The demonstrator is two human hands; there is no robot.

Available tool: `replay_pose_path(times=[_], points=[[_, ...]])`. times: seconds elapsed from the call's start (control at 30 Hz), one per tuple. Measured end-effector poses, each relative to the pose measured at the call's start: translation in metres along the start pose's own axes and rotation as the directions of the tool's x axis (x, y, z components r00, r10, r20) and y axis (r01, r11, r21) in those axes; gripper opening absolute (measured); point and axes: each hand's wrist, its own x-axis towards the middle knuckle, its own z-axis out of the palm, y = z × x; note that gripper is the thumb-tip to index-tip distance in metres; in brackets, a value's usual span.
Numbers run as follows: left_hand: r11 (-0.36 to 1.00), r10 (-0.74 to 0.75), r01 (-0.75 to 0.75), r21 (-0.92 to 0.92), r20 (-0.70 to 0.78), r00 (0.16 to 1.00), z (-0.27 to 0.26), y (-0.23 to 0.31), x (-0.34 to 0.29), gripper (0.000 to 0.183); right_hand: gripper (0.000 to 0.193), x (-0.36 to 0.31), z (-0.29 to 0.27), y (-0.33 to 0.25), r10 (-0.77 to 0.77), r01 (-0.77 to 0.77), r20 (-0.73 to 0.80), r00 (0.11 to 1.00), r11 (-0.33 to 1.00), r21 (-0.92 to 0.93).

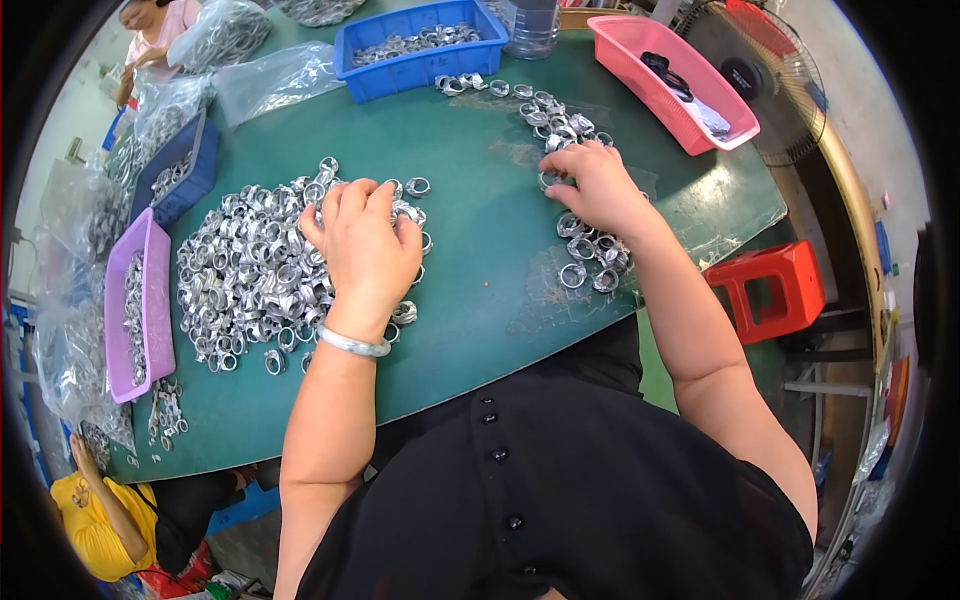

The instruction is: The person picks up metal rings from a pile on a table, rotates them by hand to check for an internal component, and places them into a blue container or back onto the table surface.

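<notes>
A broad heap of silver metal rings (255, 265) covers the left part of the green table. My left hand (365, 240), with a pale bangle (355, 344) at the wrist, lies over the heap's right edge, fingers spread and curved down onto the rings. Further right, a narrower band of similar rings (580, 240) runs from the blue bin toward the front edge. Over that band is my right hand (600, 188), thumb and forefinger apart, with a ring (547, 181) showing at the gap between them. Whether it touches that ring I cannot tell. Its other fingertips are partly hidden.
A blue bin (420, 80) of rings stands at the back, and a pink basket (640, 75) with dark items at back right. A purple basket (150, 300) and another blue bin (185, 190) line the left. Co-workers sit far left and lower left; a red stool (770, 290) stands right.
</notes>
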Motion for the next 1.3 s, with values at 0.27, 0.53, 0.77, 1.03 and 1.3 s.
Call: replay_pose_path(times=[0.27,0.53,0.77,1.03,1.3], points=[[0.911,0.221,-0.271,-0.31,-0.187,0.957,-0.003,0.016,-0.001,0.028,0.03,-0.003,-0.012,-0.034,-0.13,-0.123,0.145,0.981,0.164,0.979],[0.76,0.262,-0.393,-0.518,-0.31,0.914,-0.006,0.022,-0.002,0.029,0.033,-0.007,-0.006,-0.051,-0.3,-0.146,0.072,0.951,-0.235,0.961],[0.712,0.219,-0.423,-0.56,-0.395,0.892,-0.006,0.025,-0.003,0.024,0.037,-0.008,-0.001,-0.051,-0.339,-0.209,0.087,0.937,-0.344,0.915],[0.69,0.205,-0.403,-0.601,-0.372,0.905,-0.004,0.024,-0.004,0.022,0.036,-0.009,0.002,-0.052,-0.363,-0.27,0.12,0.924,-0.398,0.877],[0.636,0.249,-0.404,-0.658,-0.32,0.914,-0.009,0.026,-0.004,0.029,0.04,-0.013,-0.005,-0.06,-0.231,-0.011,0.035,0.972,0.105,0.994]])
